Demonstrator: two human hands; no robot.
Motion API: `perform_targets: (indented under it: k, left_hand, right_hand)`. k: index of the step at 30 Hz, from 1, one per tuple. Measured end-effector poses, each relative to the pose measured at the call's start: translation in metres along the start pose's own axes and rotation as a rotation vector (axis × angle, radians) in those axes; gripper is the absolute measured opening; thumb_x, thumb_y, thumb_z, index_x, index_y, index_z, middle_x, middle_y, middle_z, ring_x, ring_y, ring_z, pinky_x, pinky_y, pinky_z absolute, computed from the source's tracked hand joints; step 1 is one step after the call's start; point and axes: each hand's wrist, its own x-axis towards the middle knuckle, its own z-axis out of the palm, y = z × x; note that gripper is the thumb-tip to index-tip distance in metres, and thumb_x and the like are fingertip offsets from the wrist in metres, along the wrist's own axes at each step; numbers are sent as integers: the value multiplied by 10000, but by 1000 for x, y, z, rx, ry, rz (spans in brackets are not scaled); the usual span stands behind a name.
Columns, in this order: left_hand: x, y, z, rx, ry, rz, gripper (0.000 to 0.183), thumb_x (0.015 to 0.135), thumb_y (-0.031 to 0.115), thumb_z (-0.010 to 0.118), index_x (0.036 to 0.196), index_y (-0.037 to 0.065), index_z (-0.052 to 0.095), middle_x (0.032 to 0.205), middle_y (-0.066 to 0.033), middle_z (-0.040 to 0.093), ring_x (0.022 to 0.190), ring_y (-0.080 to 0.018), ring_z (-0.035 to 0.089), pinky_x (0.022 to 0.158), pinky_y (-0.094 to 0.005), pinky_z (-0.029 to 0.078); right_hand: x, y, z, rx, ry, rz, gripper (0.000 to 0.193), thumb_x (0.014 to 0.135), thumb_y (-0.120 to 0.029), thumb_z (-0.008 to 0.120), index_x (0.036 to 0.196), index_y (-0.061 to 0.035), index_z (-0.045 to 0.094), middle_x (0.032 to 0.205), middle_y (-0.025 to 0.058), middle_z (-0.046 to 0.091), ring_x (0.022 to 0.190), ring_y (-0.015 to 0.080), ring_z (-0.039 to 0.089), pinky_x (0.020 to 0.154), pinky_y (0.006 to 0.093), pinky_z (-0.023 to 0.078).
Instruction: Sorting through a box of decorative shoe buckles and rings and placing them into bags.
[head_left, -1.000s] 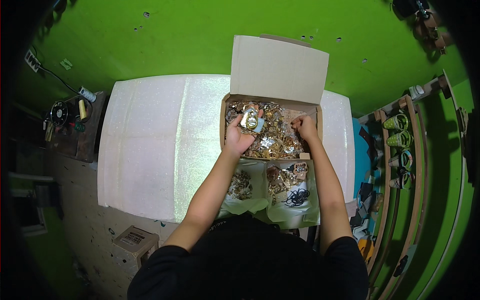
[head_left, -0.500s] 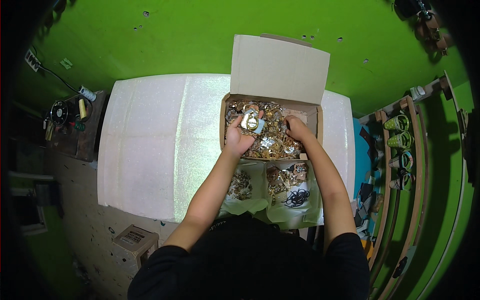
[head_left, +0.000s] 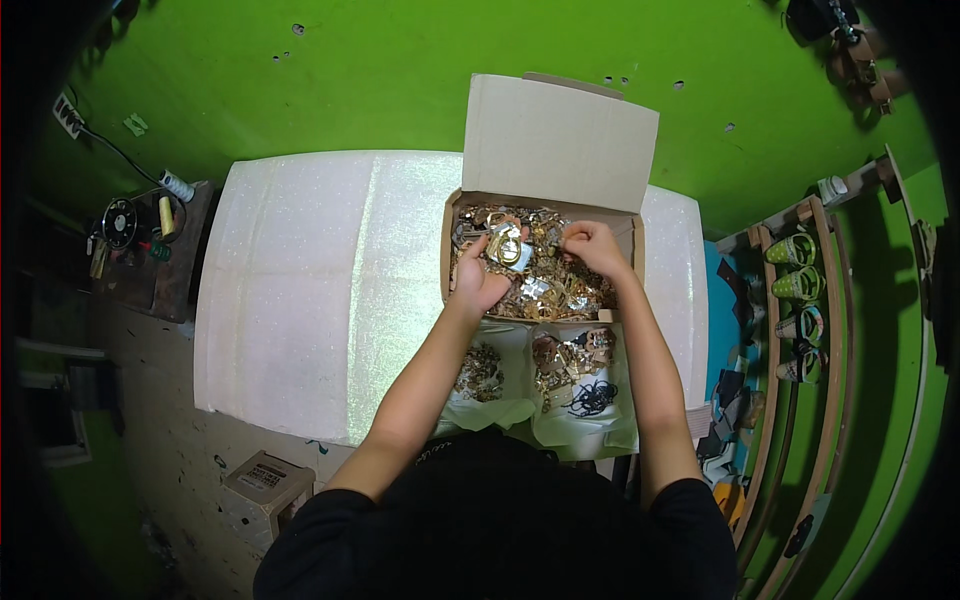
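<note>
A brown cardboard box [head_left: 639,265] with its lid raised holds a heap of small gold and silver metal fittings [head_left: 571,291]. Over the left part of that heap, my left hand [head_left: 482,284] cradles several shiny gold and silver buckle-like pieces [head_left: 510,248] in its palm, with the thumb alongside them. My right hand [head_left: 598,249] is above the right half of the box, its fingers pinched together. Whatever sits between those fingertips is too small to make out.
Two white-lined trays stand in front of the box: the left tray [head_left: 505,412] holds metal bits, the right tray [head_left: 590,432] fittings and black cord [head_left: 594,398]. A white sheet [head_left: 285,290] covers the table. Sandals hang on a wooden rack [head_left: 765,440]; a stool [head_left: 265,485] stands lower left.
My right hand has lifted and shifted slightly left toward the box's middle, fingers now pinched. The pieces in my left hand have tilted and moved a little right.
</note>
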Motion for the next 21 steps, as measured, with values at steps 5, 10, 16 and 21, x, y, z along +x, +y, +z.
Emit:
perform_targets:
  k: [5, 10, 16, 21]
  left_hand:
    - [-3, -1, 1, 71, 39, -33, 415, 887, 266, 254, 1159, -27, 366, 1140, -194, 446, 1060, -309, 434, 939, -425, 308]
    - [-3, 1, 0, 2, 145, -87, 455, 878, 300, 290, 1115, -78, 377, 1079, -216, 465, 1028, -293, 456, 934, -400, 317]
    - [-4, 5, -6, 58, 148, -124, 462, 880, 298, 289, 1129, -83, 373, 1119, -213, 451, 1051, -289, 442, 930, -380, 323]
    - [-4, 6, -9, -58, -14, -26, 439, 887, 257, 259, 1189, -51, 338, 1200, -201, 401, 1123, -293, 391, 943, -391, 320]
  right_hand:
    - [-25, -69, 53, 165, -209, -46, 102, 656, -23, 596, 736, 38, 578, 638, 41, 566, 564, 83, 522, 526, 211, 431]
    - [-28, -79, 83, -201, -133, -145, 81, 647, -15, 605, 697, 47, 592, 612, 50, 567, 564, 81, 516, 548, 215, 434]
    - [-38, -84, 89, -244, -81, -157, 129, 671, -69, 607, 768, 14, 627, 650, 96, 605, 601, 136, 567, 594, 260, 456]
    - [-36, -78, 57, -226, 122, -182, 158, 689, -75, 575, 821, -1, 621, 728, 143, 619, 654, 188, 596, 621, 276, 462]
